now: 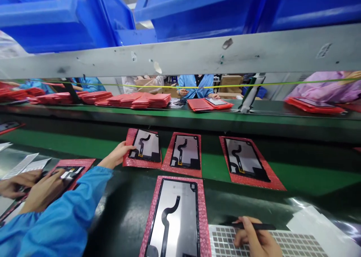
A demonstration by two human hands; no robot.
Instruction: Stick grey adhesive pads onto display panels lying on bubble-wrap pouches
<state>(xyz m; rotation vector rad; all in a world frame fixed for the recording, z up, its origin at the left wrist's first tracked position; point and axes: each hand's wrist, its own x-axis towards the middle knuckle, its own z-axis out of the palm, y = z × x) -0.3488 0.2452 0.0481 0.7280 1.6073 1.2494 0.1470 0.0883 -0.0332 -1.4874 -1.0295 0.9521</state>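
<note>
Head view: hands well apart. Near display panel (pixel 172 221) on pink bubble bag (pixel 146 215). Left hand (pixel 117 155) resting on red bubble bag (pixel 128 161), beyond near display panel. Right hand (pixel 255 238) gripping black pen-like tool (pixel 263 226) over grey-grid sheet (pixel 225 242), just right of near display panel. Co-worker's hands (pixel 31 185) left of near display panel.

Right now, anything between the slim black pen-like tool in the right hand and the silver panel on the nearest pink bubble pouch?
Nothing visible. The right hand holds the slim black pen-like tool above a grey gridded sheet, which lies right beside the pink bubble pouch. The silver panel lies uncovered on that pouch.
</note>
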